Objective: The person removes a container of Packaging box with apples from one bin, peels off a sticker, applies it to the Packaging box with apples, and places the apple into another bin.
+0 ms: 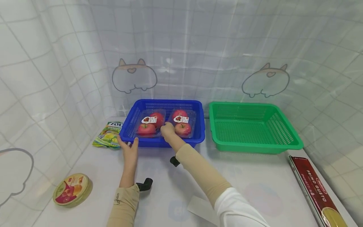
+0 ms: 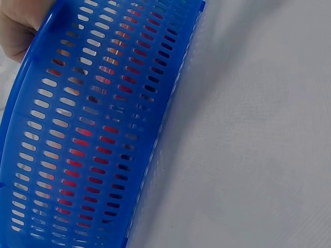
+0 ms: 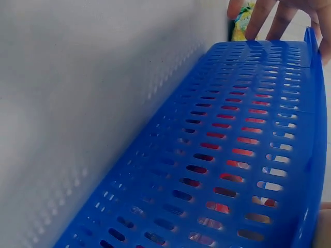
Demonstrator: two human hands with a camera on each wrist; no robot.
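Note:
Two clear plastic packs of red apples, the left pack point(image 1: 146, 129) and the right pack point(image 1: 182, 128), lie side by side in a blue basket point(image 1: 200, 137). My right hand point(image 1: 169, 131) reaches over the front rim, bent down between the packs. Its fingertips are hidden there, and I cannot tell whether they hold a pack's edge. My left hand point(image 1: 129, 148) is at the basket's front left corner, thumb at the front rim and spread fingers point(image 3: 281, 21) along the outer left end. Red apples show through the slots of the basket wall point(image 2: 88, 124).
An open green basket point(image 1: 244, 147) stands right of the blue one. A green and yellow FOX bag point(image 1: 107, 137) lies at the left corner. A round tub point(image 1: 72, 189) is at front left, a red spaghetti box point(image 1: 316, 189) at right. A white card point(image 1: 202, 208) lies in front.

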